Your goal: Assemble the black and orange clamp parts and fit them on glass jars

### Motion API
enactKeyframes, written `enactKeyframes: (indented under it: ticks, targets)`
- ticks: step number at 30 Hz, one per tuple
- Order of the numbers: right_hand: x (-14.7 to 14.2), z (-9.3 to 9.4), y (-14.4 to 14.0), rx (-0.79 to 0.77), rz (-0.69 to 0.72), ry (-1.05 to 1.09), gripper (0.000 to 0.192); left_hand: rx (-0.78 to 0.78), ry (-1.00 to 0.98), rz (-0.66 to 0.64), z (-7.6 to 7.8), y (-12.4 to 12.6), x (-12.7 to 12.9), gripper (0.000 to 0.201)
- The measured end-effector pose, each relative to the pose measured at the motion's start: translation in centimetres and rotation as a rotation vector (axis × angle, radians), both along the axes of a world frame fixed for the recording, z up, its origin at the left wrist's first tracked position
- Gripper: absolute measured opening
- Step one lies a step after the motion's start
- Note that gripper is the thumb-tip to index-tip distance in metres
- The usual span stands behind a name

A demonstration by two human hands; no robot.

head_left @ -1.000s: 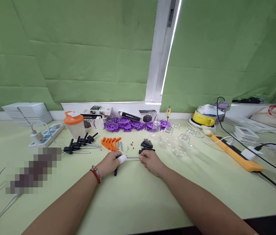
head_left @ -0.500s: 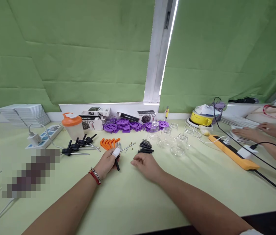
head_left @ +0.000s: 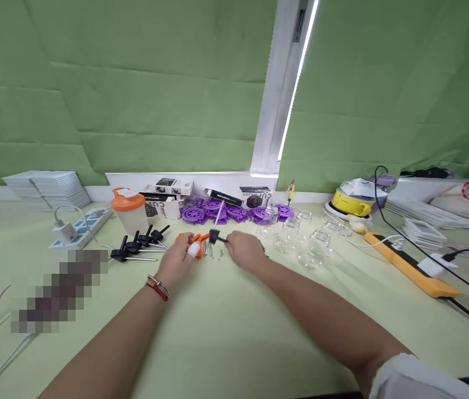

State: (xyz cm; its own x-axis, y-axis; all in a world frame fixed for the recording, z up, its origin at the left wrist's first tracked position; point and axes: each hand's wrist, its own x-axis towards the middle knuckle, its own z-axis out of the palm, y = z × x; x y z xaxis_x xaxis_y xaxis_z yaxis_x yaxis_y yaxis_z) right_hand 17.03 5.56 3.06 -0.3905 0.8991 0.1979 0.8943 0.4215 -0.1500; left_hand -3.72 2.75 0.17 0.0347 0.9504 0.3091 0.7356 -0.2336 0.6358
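Note:
My right hand (head_left: 246, 249) is closed round the thin handle of a black crank (head_left: 214, 236), whose metal rod points upward. My left hand (head_left: 178, 256), with a white cover on its thumb, reaches over a row of orange plastic pieces (head_left: 203, 238). Its thumb and finger appear closed on one of them; the exact grip is partly hidden. Metal screws (head_left: 209, 250) and small fittings (head_left: 221, 254) lie between the hands. Several similar black cranks with rods (head_left: 120, 250) rest left of my left hand. The black rods near my right hand are mostly hidden behind it.
Purple discs (head_left: 195, 215) and cup holder boxes (head_left: 254, 197) line the back. Glass cups (head_left: 314, 252) stand right of my right hand. An orange-lidded shaker (head_left: 129, 210) and a white power strip (head_left: 93, 224) are left; an orange power strip (head_left: 412, 266) with cables lies right.
My right hand has moved up and now holds the black crank with its rod raised. My left hand has shifted onto the orange pieces. The view has turned slightly left.

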Motion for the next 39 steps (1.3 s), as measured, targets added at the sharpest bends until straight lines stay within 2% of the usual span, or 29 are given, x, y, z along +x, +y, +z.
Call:
enactKeyframes:
  ticks: [2,4,7,10,13,17,23,26,30,32,35,39]
  targets:
    - [0.6,0.2,2.9,-0.025,-0.119,-0.006,0.024,0.057,0.303,0.189,-0.2,1.4,-2.8,0.036]
    - [1.1,0.0,5.5,-0.04,-0.169,-0.01,0.022,0.002,0.443,0.288,-0.8,2.5,-5.2,0.044]
    - [1.7,-0.8,8.2,-0.075,-0.225,-0.021,0.018,-0.046,0.516,0.283,-2.0,3.3,-7.0,0.046]
    - [1.9,-2.0,9.4,-0.108,-0.267,-0.032,0.018,-0.063,0.537,0.272,-2.6,3.4,-7.1,0.043]
    - [1.8,-2.9,9.9,-0.132,-0.298,-0.046,0.018,-0.072,0.54,0.252,-2.5,3.3,-6.7,0.038]
    - [1.4,-3.2,9.8,-0.146,-0.316,-0.063,0.018,-0.05,0.516,0.204,-1.9,3.3,-6.6,0.036]
    - [1.3,-2.8,9.2,-0.151,-0.302,-0.071,0.019,0.082,0.43,0.229,-1.3,3.1,-6.5,0.041]
    - [1.4,-2.6,8.8,-0.13,-0.287,-0.063,0.019,0.245,0.384,0.277,-1.1,3.0,-6.4,0.043]
    - [1.6,-2.3,7.3,-0.096,-0.231,-0.022,0.022,0.558,0.332,0.289,-0.4,2.4,-5.9,0.045]
    - [1.6,-2.3,6.0,-0.106,-0.174,0.008,0.022,0.67,0.334,0.237,0.3,1.7,-5.2,0.046]
    - [1.3,-2.5,3.9,-0.127,-0.074,0.041,0.02,0.708,0.283,0.131,1.6,0.0,-3.5,0.046]
    - [0.4,-2.9,2.2,-0.112,-0.055,-0.035,0.018,0.486,0.143,-0.149,2.6,-2.3,-0.9,0.05]
